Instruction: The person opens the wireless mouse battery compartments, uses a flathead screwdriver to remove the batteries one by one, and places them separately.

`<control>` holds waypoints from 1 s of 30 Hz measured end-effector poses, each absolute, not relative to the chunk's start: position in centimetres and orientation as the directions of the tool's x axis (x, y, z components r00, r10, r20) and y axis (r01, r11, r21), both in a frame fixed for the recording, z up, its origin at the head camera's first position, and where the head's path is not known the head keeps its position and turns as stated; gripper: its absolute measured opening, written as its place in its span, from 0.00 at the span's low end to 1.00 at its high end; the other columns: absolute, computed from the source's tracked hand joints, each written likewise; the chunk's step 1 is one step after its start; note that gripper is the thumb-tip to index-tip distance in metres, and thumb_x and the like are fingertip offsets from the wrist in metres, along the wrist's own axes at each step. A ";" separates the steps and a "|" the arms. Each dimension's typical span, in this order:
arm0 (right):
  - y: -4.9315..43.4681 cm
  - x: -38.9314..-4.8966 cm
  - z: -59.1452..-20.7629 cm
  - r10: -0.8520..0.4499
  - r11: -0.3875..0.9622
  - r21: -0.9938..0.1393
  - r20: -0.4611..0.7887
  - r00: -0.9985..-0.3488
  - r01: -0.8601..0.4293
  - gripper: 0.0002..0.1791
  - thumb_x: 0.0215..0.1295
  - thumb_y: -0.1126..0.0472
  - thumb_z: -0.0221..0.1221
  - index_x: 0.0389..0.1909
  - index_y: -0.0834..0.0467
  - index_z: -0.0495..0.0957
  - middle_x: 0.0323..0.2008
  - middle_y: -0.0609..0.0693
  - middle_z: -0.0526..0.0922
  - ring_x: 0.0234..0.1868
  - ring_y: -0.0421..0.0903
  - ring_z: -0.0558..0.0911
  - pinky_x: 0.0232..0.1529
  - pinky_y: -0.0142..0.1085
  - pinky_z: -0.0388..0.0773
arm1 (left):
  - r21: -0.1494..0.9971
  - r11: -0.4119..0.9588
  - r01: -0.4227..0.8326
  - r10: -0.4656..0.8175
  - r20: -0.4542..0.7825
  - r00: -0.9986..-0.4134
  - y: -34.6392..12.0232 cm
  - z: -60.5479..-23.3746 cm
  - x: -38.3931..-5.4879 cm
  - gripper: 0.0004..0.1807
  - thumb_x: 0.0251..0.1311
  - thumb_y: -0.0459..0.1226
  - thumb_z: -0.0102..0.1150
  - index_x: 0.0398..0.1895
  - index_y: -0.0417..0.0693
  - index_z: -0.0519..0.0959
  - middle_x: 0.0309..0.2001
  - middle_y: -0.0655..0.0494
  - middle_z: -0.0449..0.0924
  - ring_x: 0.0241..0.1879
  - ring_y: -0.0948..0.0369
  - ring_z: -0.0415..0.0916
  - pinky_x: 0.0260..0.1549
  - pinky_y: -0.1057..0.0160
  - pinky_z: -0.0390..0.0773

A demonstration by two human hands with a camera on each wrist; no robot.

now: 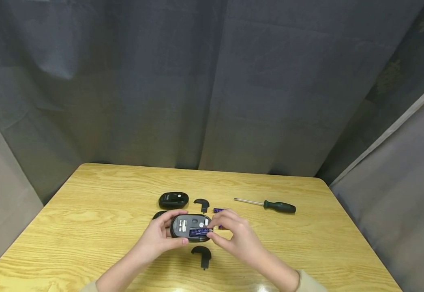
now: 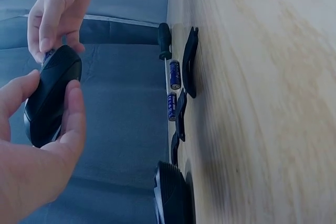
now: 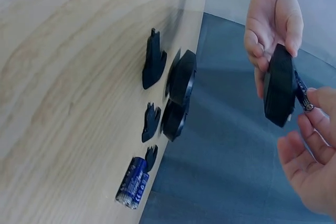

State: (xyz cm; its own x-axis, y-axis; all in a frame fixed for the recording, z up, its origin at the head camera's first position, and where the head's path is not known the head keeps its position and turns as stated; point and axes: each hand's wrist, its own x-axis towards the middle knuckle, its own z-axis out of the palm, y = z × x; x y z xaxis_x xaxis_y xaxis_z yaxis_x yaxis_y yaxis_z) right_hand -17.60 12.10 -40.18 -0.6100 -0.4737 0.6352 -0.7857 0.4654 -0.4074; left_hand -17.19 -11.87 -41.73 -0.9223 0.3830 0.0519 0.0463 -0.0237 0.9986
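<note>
My left hand grips a black computer mouse by its sides above the table, its underside turned up and the battery compartment uncovered. A blue battery lies at that compartment. My right hand pinches the battery's outer end between thumb and fingers. In the right wrist view the battery slants out from the mouse's underside. Only the smooth dark shell of the held mouse faces the left wrist view, which hides most of the battery.
Another upturned mouse lies on the wooden table; a further mouse is mostly hidden by my left hand in the head view. Around them lie black battery covers, two blue batteries and a green-handled screwdriver.
</note>
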 end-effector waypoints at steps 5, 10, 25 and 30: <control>12.7 -17.6 -39.7 -0.462 0.449 -0.405 0.657 -0.595 -0.796 0.10 0.50 0.63 0.69 0.33 0.52 0.81 0.34 0.40 0.82 0.37 0.37 0.79 0.37 0.24 0.80 | 0.999 -0.024 0.047 0.375 0.053 -0.926 -12.2 -41.7 -17.2 0.39 0.44 0.28 0.70 0.63 0.40 0.65 0.59 0.34 0.68 0.47 0.51 0.78 0.46 0.62 0.81; 13.5 -17.8 -39.5 -0.446 0.410 -0.412 0.687 -0.573 -0.813 0.10 0.50 0.65 0.69 0.34 0.53 0.82 0.32 0.42 0.83 0.34 0.38 0.78 0.29 0.27 0.79 | 1.000 0.000 0.021 0.346 0.020 -0.938 -12.6 -41.7 -17.2 0.41 0.41 0.30 0.72 0.63 0.44 0.66 0.59 0.35 0.69 0.49 0.50 0.78 0.46 0.62 0.81; 17.0 -18.2 -41.3 -0.387 0.446 -0.491 0.648 -0.656 -0.748 0.11 0.49 0.67 0.69 0.32 0.50 0.82 0.30 0.41 0.82 0.28 0.36 0.75 0.23 0.28 0.78 | 0.992 0.115 0.049 0.327 0.009 -0.945 -15.0 -43.0 -17.4 0.39 0.43 0.31 0.72 0.62 0.43 0.67 0.55 0.37 0.72 0.48 0.51 0.77 0.44 0.65 0.81; 18.0 -18.2 -42.5 -0.368 0.512 -0.553 0.551 -0.749 -0.658 0.08 0.50 0.63 0.69 0.30 0.49 0.83 0.30 0.39 0.82 0.28 0.38 0.76 0.23 0.29 0.79 | 0.988 0.147 0.041 0.331 -0.011 -0.944 -15.8 -43.7 -17.3 0.39 0.42 0.30 0.73 0.61 0.40 0.67 0.54 0.38 0.72 0.48 0.52 0.75 0.45 0.66 0.81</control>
State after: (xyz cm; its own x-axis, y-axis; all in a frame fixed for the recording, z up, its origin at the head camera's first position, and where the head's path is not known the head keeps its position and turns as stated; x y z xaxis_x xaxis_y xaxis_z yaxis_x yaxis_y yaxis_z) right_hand -18.22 18.04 -42.46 -0.7493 -0.3678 0.5507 -0.6575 0.5120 -0.5527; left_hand -17.34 -15.85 -43.70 -0.9437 0.3307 -0.0105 0.0406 0.1472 0.9883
